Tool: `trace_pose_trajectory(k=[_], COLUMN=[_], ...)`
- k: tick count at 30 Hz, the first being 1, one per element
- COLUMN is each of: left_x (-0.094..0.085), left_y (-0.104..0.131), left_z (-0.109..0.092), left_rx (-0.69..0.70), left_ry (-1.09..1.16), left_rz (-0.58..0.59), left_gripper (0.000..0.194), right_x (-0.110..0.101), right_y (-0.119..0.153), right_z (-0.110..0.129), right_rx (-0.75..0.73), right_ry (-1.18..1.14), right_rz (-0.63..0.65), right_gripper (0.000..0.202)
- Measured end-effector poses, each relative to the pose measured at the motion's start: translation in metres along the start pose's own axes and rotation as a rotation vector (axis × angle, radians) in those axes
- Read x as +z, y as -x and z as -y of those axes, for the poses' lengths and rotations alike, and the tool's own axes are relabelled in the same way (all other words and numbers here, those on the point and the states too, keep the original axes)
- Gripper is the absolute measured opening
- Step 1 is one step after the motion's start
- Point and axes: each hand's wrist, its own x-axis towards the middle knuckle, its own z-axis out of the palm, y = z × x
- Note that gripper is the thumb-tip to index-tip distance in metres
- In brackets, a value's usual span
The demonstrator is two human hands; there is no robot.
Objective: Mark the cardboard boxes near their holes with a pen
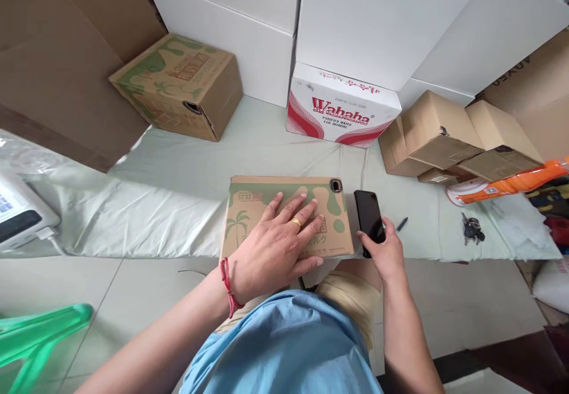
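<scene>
My left hand [282, 243] lies flat on top of a brown cardboard box [246, 204] printed with green palm trees, its fingers spread. The box rests at the front edge of the cloth-covered table, with a dark-rimmed hole at its far right corner. Just right of it, my right hand [386, 249] grips the near end of a black smartphone [368, 213] between thumb and fingers. The phone's dark screen faces up. Close beside that hand, a dark pen [402, 224] lies on the cloth.
Behind stand a Wahaha water carton [342, 112] and another green-printed box [178, 86]. Small brown boxes [440, 133], an orange-and-white bag [507, 183] and keys [472, 228] are at the right. A white device [22, 210] sits left, above a green stool [44, 335].
</scene>
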Motion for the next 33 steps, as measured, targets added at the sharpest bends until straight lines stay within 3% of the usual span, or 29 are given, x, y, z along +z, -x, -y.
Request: trace_pose_trajectory(k=[4,8,11,16,33], left_x=[0.002,0.004,0.004,0.002,0.001], left_y=[0.001,0.0,0.0,0.0,-0.002], left_z=[0.001,0.001,0.0,0.0,-0.001], left_rx=[0.002,-0.005,-0.003,-0.004,-0.007], left_ry=[0.007,-0.002,-0.013,-0.011,-0.01], left_rz=[-0.006,-0.014,-0.001,0.012,0.002], left_gripper=[0.064,0.066,0.067,0.066,0.067], right_x=[-0.005,0.008,0.02,0.026,0.018], right_y=[0.034,0.061,0.069,0.07,0.073], right_z=[0.039,0.073,0.084,0.083,0.092], right_rx=[-0.159,-0.379,-0.454,-0.424,-0.34], right_ry=[-0.023,0.023,0.051,0.073,0.065], right_rz=[-0.113,-0.171,-0.206,-0.216,-0.142], right_gripper=[0.106,0.091,0.088,0.089,0.093])
